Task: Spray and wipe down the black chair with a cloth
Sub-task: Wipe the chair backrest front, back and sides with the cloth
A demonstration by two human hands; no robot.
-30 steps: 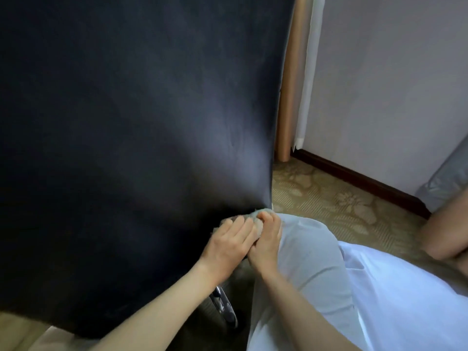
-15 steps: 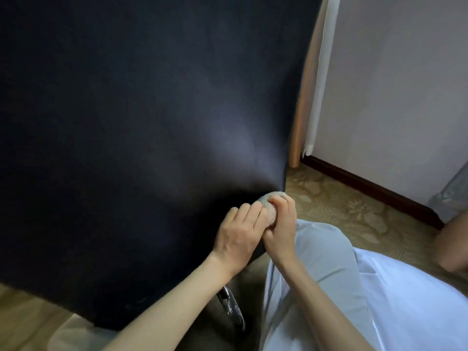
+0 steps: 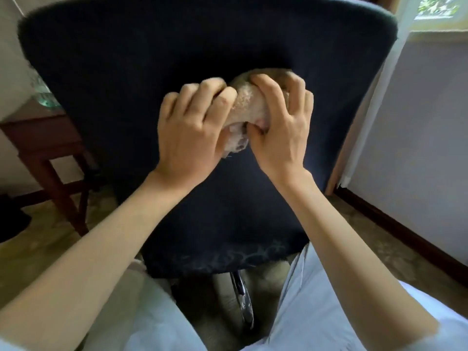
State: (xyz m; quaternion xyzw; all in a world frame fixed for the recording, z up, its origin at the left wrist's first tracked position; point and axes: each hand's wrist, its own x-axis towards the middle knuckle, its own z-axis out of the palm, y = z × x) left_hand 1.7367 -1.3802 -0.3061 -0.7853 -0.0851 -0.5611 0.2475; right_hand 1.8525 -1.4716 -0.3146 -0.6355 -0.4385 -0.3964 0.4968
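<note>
Presently the bunched cloth is gripped by both the left hand and the right hand against the black chair backrest, wiping likely underway; firm strokes are needed next.

We are in a furnished living space, a home or perhaps a hotel room; we cannot tell which. A flower-patterned carpet covers the floor and meets a dark wooden baseboard under a plain pale wall. A dark wooden table stands at the left, an upholstered chair before us, and a window shows green leaves.
</note>
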